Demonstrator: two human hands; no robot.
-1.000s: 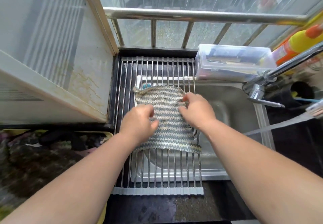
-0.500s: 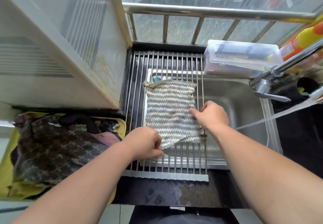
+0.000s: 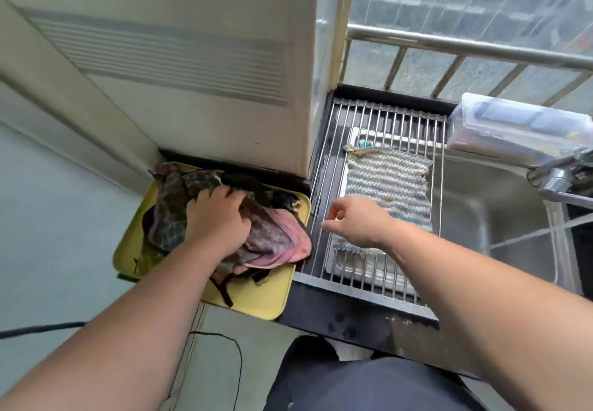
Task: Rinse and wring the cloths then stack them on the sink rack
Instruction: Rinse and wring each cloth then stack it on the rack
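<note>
as left hand (image 3: 218, 221) grips crumpled rags (image 3: 272, 237), knitted square cloth (image 3: 391, 182) lies flat.

No readable text, labels or numbers anywhere.

Soft, even daylight from the window (image 3: 465, 9), faint shadows, slight motion blur, wide-angle curvature at edges.

A home kitchen corner is pictured: a steel sink (image 3: 475, 218), tap (image 3: 556, 179) and roll-up drying rack (image 3: 385, 118) are set below a barred window (image 3: 449, 43), beside a white appliance (image 3: 192, 89).
</note>
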